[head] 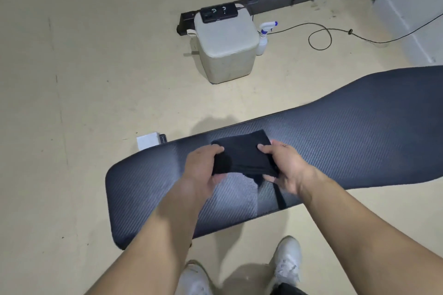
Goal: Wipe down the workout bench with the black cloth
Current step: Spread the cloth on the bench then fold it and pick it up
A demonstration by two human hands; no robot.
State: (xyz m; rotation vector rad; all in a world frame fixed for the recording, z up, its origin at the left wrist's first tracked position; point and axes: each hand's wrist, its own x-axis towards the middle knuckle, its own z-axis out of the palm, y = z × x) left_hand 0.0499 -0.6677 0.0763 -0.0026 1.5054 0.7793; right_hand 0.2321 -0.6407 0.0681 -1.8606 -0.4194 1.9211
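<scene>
Seen from above, left to right. Bare cream floor [72,79] open at far left. Rounded near end of the workout bench [134,189] lower left, pad running up to the right edge. Left hand [203,170] pinched on the left edge of the folded black cloth [242,153], held just above the pad's middle. Right hand [285,165] gripped on its right edge. Beyond, a white box [225,48], spray bottle [262,38], loose cable [321,36] on open floor.
</scene>
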